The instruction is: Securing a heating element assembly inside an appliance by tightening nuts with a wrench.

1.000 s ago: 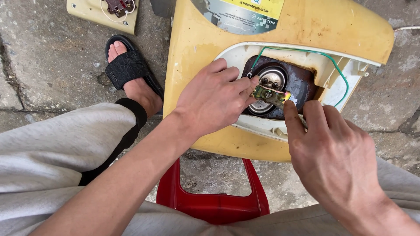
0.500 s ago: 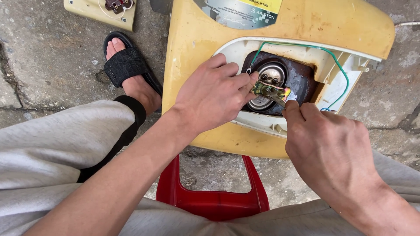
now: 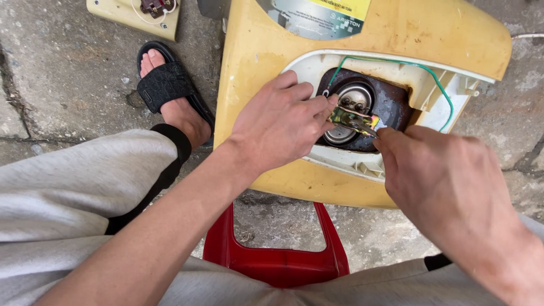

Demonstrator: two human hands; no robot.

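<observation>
Both hands pinch the small metal thermostat bracket over the heater's round flange: left hand, right hand. A slip could probably snag that green wire.

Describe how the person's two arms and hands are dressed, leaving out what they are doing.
Both are bare: no gloves, rings, watch or sleeves show on the left hand or the right hand, and both forearms are uncovered to the picture's edge. The fingers have short, plain nails. Only the light grey trousers are worn nearby.
</observation>
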